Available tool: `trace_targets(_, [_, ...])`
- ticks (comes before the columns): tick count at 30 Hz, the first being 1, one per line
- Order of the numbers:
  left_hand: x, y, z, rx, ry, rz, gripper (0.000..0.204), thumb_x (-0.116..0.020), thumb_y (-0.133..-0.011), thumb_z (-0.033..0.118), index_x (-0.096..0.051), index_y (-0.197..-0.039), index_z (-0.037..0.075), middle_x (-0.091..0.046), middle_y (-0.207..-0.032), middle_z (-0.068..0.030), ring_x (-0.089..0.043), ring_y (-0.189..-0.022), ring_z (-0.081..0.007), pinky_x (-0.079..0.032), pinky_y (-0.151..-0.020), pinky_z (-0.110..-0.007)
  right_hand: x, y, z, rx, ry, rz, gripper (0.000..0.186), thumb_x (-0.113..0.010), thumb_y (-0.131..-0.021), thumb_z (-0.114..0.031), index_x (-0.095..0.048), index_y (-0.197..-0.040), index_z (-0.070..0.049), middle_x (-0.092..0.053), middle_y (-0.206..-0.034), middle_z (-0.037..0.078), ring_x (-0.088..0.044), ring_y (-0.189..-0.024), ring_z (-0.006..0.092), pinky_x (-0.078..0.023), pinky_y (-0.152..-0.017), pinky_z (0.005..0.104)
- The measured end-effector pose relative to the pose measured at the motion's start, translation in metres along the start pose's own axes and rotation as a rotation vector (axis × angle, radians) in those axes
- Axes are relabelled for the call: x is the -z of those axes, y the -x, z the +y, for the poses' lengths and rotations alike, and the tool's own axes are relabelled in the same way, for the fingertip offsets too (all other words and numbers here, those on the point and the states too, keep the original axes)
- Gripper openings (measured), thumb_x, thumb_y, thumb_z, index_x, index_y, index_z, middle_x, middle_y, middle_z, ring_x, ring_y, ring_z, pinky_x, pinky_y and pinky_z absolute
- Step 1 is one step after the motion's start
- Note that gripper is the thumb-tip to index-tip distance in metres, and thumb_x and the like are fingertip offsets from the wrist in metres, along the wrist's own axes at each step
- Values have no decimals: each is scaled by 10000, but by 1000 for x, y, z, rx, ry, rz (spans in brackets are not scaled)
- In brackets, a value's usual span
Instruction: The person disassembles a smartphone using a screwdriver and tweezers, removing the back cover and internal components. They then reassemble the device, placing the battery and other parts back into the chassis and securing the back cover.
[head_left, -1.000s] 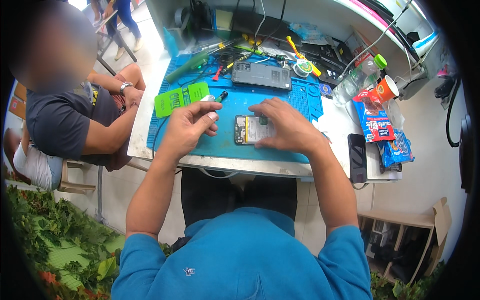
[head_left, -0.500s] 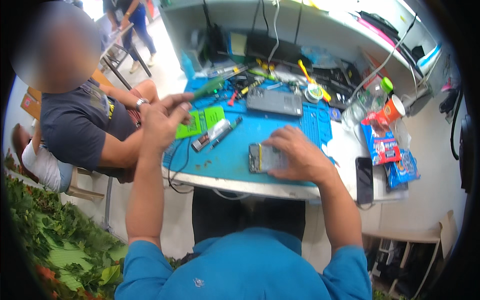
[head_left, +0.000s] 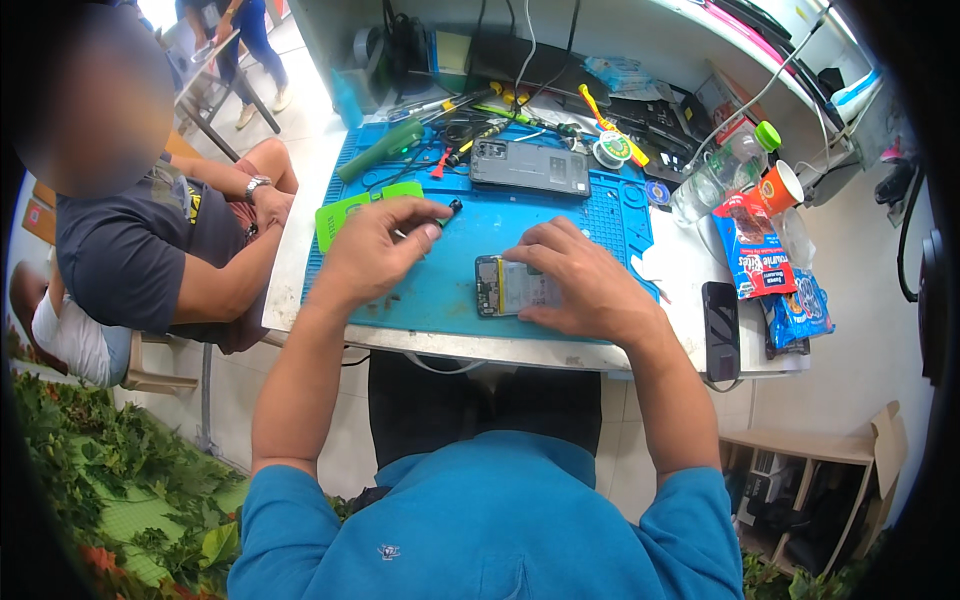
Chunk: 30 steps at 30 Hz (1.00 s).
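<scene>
We steady the opened, backless smartphone (head_left: 517,286) flat on the blue silicone work mat (head_left: 560,225) with our right hand (head_left: 580,280) pressed on it; our left hand (head_left: 375,250) pinches a black-tipped slim screwdriver (head_left: 440,215) beside it.

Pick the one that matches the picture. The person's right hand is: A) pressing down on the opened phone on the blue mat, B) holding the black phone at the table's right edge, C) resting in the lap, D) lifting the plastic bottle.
A: the right hand lies spread over the opened phone on the blue mat, while the left hand holds a thin dark tool.
</scene>
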<state>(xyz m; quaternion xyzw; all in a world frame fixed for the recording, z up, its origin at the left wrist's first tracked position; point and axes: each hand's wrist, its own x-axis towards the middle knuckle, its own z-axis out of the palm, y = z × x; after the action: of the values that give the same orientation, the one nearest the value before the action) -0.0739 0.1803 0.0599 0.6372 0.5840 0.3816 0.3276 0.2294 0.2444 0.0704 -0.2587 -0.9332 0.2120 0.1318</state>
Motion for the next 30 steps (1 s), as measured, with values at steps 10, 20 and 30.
trace_targets(10, [73, 5, -14, -4, 153, 396, 282, -734, -1059, 41, -800, -1324, -27, -815, -1044, -69, -736, -929, -100, -630, -863, -268, 2, 2, -3, 35, -18, 27, 660, -968, -780, -141, -732, -1393, -72, -674, -1339, 108, -621, -1301, 337, -579, -1118, 451])
trace_targets(20, [3, 8, -14, -25, -521, 43, 316, -887, -898, 202, -851, -1163, 34, -806, -999, -160, -778, -886, -298, -613, -827, -401, 3, 1, -4, 5, -9, -29, 679, -952, -800, -165, -720, -1428, -51, -669, -1364, 121, -610, -1316, 333, -551, -1156, 447])
trace_targets(30, [-1, -24, -13, -151, -507, 31, 264, -898, -909, 201, -857, -1114, 41, -806, -978, -140, -786, -865, -285, -615, -787, -414, -12, 6, 11, 32, 10, 12, 654, -858, -790, -309, -742, -1360, -10, -684, -1290, 162, -609, -1258, 346, -448, -1168, 470])
